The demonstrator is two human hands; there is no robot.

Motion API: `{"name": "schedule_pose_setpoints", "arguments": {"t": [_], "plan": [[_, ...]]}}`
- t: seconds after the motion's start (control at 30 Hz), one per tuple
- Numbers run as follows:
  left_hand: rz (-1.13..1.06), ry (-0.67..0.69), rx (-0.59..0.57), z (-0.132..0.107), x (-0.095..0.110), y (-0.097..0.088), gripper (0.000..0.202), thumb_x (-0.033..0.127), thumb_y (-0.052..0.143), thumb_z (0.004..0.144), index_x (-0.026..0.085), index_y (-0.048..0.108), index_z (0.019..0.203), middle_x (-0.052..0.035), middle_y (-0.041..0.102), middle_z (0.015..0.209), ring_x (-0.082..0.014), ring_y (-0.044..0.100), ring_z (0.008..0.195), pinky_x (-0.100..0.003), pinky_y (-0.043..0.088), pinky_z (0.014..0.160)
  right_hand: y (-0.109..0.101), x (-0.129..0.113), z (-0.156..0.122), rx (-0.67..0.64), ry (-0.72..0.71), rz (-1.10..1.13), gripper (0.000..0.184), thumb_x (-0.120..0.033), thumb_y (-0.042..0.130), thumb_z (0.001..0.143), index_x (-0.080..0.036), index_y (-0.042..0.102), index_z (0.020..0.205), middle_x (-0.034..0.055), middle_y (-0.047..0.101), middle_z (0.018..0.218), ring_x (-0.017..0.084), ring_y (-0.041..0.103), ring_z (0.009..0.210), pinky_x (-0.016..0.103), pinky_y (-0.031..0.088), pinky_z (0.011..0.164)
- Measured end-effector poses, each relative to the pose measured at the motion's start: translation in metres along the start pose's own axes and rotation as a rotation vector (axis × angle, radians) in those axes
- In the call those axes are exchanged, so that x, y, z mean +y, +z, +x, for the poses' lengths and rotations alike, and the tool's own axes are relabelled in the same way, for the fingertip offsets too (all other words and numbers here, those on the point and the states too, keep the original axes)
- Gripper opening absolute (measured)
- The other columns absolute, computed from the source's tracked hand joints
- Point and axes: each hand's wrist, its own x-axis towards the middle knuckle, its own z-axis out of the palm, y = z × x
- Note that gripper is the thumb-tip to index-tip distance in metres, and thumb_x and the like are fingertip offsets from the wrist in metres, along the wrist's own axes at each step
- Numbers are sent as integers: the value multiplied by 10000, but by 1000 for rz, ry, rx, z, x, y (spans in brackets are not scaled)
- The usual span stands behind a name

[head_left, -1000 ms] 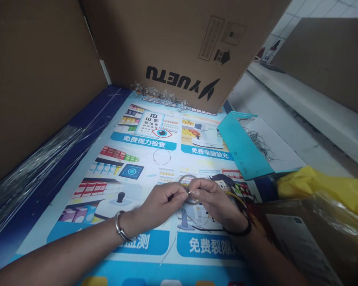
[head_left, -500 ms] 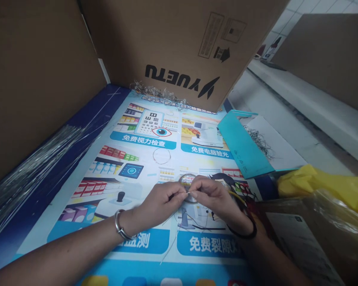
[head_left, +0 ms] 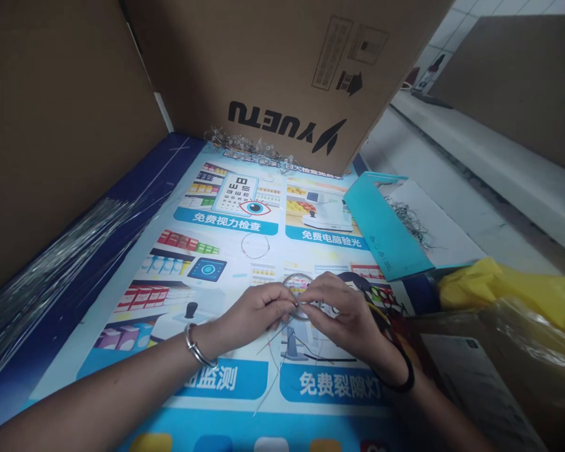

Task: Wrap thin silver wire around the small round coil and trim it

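My left hand (head_left: 266, 304) is closed in a pinch on a thin wire, of which only a small bit shows at the fingertips. Right beside it, my right hand (head_left: 339, 307) pinches at the same spot, thumb and forefinger almost meeting the left fingertips. Just behind the fingers a round wire ring (head_left: 289, 277) lies on the printed sheet, partly covered by my right hand. Loose wire strands (head_left: 274, 367) trail over the sheet below the hands. Farther up rests a thin wire loop (head_left: 255, 256).
Cardboard panels (head_left: 282, 69) stand at the back and left. A tangle of clear beads and wire (head_left: 254, 147) lies along the back panel. Long wires (head_left: 75, 245) lie at left. A teal folder (head_left: 386, 232), wire pieces (head_left: 409, 223) and a yellow bag (head_left: 508, 289) are at right.
My right fingers have shifted slightly and the right wrist has turned, moving a little right and down. My left hand stays at nearly the same place, its thumb rolled slightly.
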Motion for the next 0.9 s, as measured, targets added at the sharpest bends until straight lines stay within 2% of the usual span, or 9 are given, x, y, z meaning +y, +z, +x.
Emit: {"name": "schedule_pose_setpoints", "arguments": {"t": [0.13, 0.3, 0.47, 0.67, 0.9], "plan": [[-158, -48, -38, 1, 0, 1, 217, 330, 524, 871, 152, 557, 752, 47, 496, 593, -63, 421, 505, -195, 338, 495, 1, -2, 0, 34, -34, -56, 76, -159, 604, 830, -222, 647, 830, 26, 645, 724, 164, 583, 719, 314, 455, 681], [-219, -58, -85, 2, -7, 0, 257, 372, 536, 878, 136, 573, 782, 24, 547, 632, -58, 448, 510, -198, 351, 504, 2, -2, -3, -38, -58, -149, 99, -139, 553, 857, -199, 592, 789, 27, 618, 724, 162, 539, 730, 315, 415, 707], [-281, -41, -148, 3, -11, -2, 302, 420, 526, 887, 125, 581, 922, -20, 604, 759, -78, 527, 589, -223, 407, 576, 5, -3, -5, -69, -95, -212, 119, -113, 511, 856, -190, 569, 786, 42, 599, 746, 171, 499, 724, 317, 393, 687], [-236, -43, -124, 4, -4, -1, 240, 366, 598, 848, 129, 617, 812, -12, 605, 736, -89, 531, 633, -228, 438, 619, 2, -5, -3, -49, -93, -236, 133, -125, 515, 860, -202, 564, 763, 24, 589, 707, 167, 503, 714, 311, 386, 678], [-141, -29, -62, 4, -4, -4, 238, 357, 562, 863, 138, 655, 857, -6, 595, 693, -106, 526, 652, -242, 428, 644, 2, -6, -3, 49, -62, -215, 116, -125, 531, 847, -210, 563, 775, 19, 593, 719, 165, 532, 723, 315, 409, 688]]}}
